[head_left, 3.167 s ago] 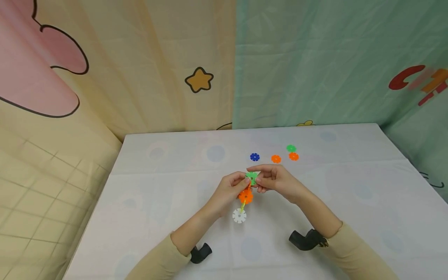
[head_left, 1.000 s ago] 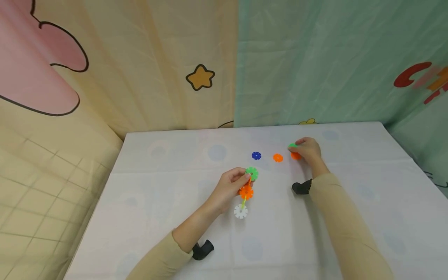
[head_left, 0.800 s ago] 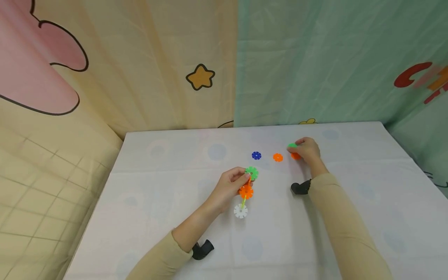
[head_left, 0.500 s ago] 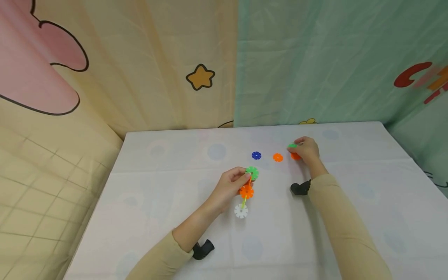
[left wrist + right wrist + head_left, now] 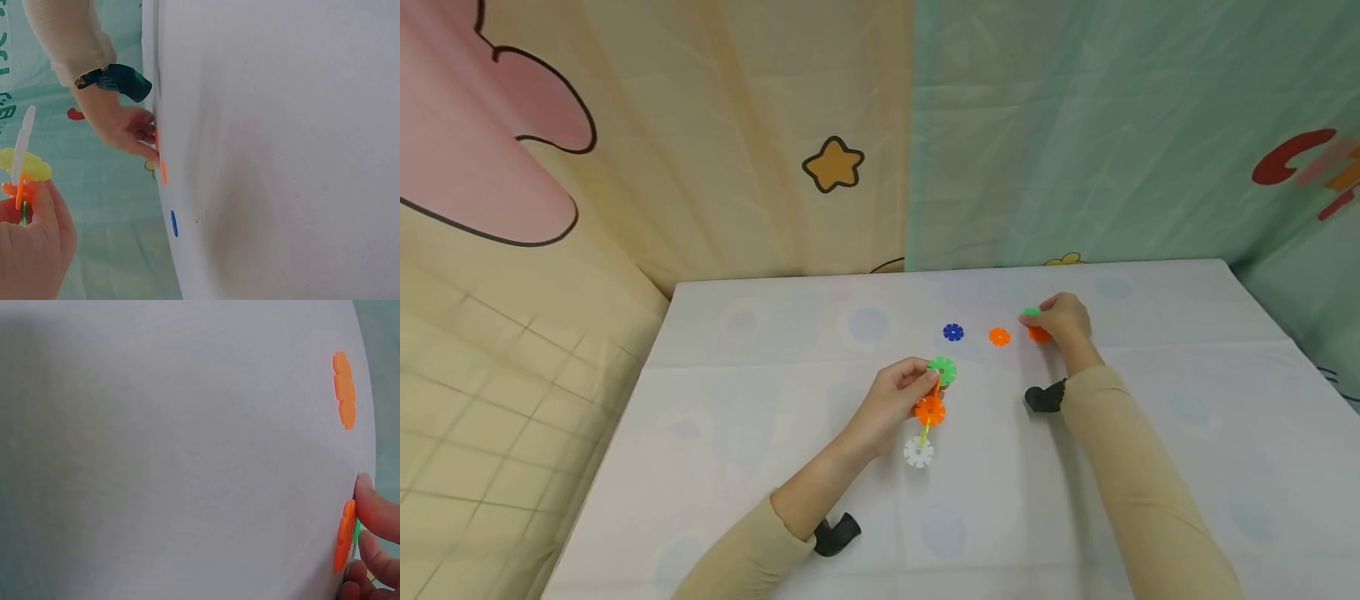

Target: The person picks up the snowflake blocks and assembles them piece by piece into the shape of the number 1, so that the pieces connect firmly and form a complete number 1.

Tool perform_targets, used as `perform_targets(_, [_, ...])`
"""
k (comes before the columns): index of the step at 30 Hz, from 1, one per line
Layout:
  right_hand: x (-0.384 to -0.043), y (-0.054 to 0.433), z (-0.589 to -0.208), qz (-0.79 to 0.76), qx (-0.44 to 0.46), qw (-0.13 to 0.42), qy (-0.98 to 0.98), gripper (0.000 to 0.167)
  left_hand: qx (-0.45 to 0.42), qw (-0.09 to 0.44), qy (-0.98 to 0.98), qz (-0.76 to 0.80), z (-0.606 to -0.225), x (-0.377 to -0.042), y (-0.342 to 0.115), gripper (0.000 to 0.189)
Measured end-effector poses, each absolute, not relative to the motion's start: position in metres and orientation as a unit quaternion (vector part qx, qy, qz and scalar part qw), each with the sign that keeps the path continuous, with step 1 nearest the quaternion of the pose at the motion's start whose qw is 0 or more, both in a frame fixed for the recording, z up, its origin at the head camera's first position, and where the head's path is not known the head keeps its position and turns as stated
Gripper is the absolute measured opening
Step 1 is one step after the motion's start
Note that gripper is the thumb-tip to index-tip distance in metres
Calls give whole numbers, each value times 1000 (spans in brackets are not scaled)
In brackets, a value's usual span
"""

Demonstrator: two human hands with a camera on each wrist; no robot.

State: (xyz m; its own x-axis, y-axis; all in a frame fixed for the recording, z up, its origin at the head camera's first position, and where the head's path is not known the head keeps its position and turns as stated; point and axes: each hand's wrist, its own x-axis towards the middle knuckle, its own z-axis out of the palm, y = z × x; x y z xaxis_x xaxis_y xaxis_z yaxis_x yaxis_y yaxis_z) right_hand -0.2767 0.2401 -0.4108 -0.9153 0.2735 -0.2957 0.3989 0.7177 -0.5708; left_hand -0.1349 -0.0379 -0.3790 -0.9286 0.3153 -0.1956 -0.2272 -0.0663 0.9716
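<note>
My left hand [image 5: 895, 398] pinches a chain of slotted plastic snowflake discs near its top. A green disc [image 5: 942, 371] tops the chain, with an orange disc [image 5: 930, 410] below, then a yellow one [image 5: 32, 165] seen edge-on from the head, and a white disc [image 5: 918, 452] hanging lowest. At the far right of the table, my right hand [image 5: 1063, 321] pinches a loose green disc [image 5: 1032, 312] between thumb and finger. Partly under that hand lies a loose orange disc [image 5: 344, 536]. From the right wrist, only a sliver of the green disc shows between the fingertips.
A second loose orange disc [image 5: 999, 337] and a blue disc [image 5: 953, 332] lie flat to the left of my right hand. White cloth covers the table [image 5: 737, 450]. Its far edge meets printed curtains [image 5: 1060, 150]. A black camera mount sits on each wrist.
My right hand has left the chain and reached right and away to the loose green disc, staying there over the last second. The left hand keeps holding the chain almost in place.
</note>
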Motion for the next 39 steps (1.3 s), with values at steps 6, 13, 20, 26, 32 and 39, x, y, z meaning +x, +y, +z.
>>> perform_targets(6, [-275,242,-411,-312,180,99,928,52,34,186,656,730,-379,-135,-38,22])
perform_targets(13, [-276,241,-412,-329,180,94,922,53,32,189,657,730,-379,-135,-38,21])
perform_targets(20, [-277,240,-414,-361,173,61,914,47,37,186,654,732,-378,-135,-38,21])
perform_targets(26, [-278,240,-417,-392,157,19,906,39,42,185,651,735,-378,-135,-39,21])
perform_targets(32, [-277,239,-418,-428,138,-15,893,35,39,187,654,732,-380,-135,-39,22])
perform_targets(39, [-272,230,-409,-497,117,27,859,40,41,190,658,728,-383,-136,-39,22])
